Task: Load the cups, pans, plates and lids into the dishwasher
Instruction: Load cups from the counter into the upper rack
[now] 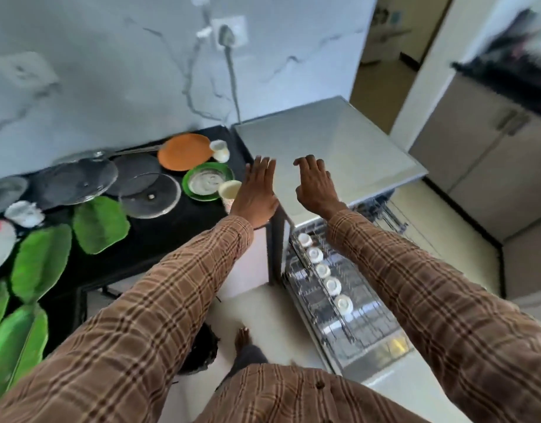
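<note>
Beside left hand (254, 195), cream cup (229, 189), ungripped

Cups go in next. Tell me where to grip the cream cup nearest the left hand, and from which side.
Grip the cream cup around its side wall, just below the rim, coming from the right with the left hand. It stands upright with its mouth open at the counter edge, and the green plate crowds its left.

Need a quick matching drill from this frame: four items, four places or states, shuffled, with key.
Items:
1. orange plate
2. row of white cups
3. left hand
4. leaf-shaped green plates

Places or states:
A. upside down in the dishwasher rack
B. front left of the black counter
C. open, fingers straight
D. far end of the counter, near the wall

Pairs: 1-D, 2-A, 3-C, 4-B
</note>
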Demonstrator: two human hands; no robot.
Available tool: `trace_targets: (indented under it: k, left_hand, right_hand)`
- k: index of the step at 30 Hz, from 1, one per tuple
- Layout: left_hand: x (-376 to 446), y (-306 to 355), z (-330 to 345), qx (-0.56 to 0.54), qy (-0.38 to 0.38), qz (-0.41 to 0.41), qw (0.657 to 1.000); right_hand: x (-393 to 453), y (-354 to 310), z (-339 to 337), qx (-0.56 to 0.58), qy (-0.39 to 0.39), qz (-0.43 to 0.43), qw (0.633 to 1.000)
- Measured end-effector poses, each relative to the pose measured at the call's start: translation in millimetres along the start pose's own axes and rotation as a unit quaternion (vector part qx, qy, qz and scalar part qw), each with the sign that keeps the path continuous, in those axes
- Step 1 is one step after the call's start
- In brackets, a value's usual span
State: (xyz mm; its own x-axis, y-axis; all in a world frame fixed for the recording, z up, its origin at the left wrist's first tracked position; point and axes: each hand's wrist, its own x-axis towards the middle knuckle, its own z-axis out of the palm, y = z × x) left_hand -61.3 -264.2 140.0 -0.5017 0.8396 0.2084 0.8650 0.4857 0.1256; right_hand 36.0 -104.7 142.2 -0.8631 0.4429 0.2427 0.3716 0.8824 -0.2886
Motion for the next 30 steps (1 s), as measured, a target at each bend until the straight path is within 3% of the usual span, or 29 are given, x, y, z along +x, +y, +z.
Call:
trace_targets:
  k: [7,14,30]
  left_hand:
    - [-52,-88,-30,0.004,0.034,-0.125,0.992]
    - [-66,-170,-27,-0.003,0.036,-0.206,0.978]
    - [-31,-263,10,-0.076,0.006,-0.258,0.963]
  right_hand:
    - [63,-98,22,0.006,-0.046,-0.138,0.989]
    - [115,-152,51,-0.01,-0.089,-0.188,0.978]
    - [207,-164,127,-0.065,-0.142,-0.154,0.976]
